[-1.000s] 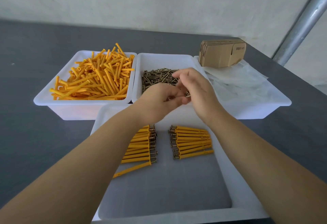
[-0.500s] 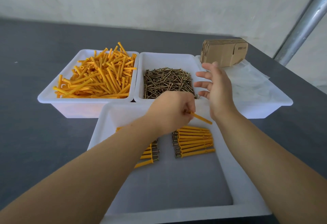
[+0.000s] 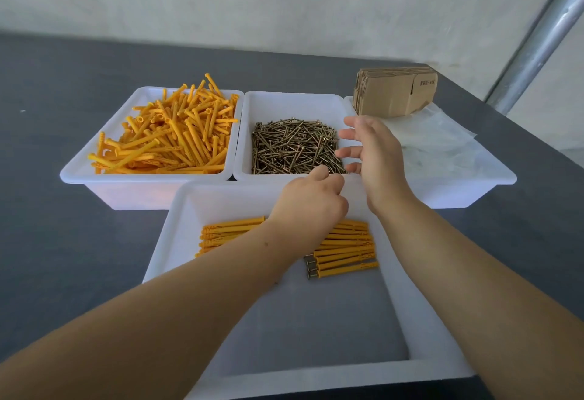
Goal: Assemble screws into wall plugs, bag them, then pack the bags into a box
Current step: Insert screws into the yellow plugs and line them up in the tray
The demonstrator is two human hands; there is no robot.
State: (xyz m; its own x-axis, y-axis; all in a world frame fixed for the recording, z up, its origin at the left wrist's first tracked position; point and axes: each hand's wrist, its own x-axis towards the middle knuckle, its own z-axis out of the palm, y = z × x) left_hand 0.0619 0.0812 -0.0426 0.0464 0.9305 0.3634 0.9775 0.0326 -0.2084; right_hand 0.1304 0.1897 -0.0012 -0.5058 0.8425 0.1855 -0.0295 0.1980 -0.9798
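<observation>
**Hands between supply bins and the collecting tray**

Three white bins stand in a row toward the far edge of the desk [image 3: 47, 147]. The left bin [image 3: 148, 175] holds loose yellow plugs [image 3: 170, 137]; the middle bin [image 3: 294, 104] holds the screws [image 3: 294, 147]; the right bin [image 3: 493, 175] holds clear bags [image 3: 442, 140], with a stack of flat cartons [image 3: 395, 90] leaning at its far corner. This order places each supply within reach of the hand that most likely draws from it.

A wider tray [image 3: 177, 241] sits at the near edge, touching the fronts of the left and middle bins. In it, finished plugs with screws lie in two neat rows: a left row [image 3: 230, 232], partly hidden by the left forearm, and a right row [image 3: 344, 251], screw heads pointing left. Sorting them parallel probably eases counting for bagging.

The left hand [image 3: 311, 200] hovers over the far end of the tray, just above the right row, its fingers curled together. Whether it holds a plug cannot be told; the palm side faces away from the camera.

The right hand [image 3: 369, 153] is open, fingers spread and apart, over the right edge of the middle bin. The screws lie just left of and below its fingertips, not touched. It appears poised to pick one.

No bag is filled and no carton is folded, so the task stands at its assembly stage.
</observation>
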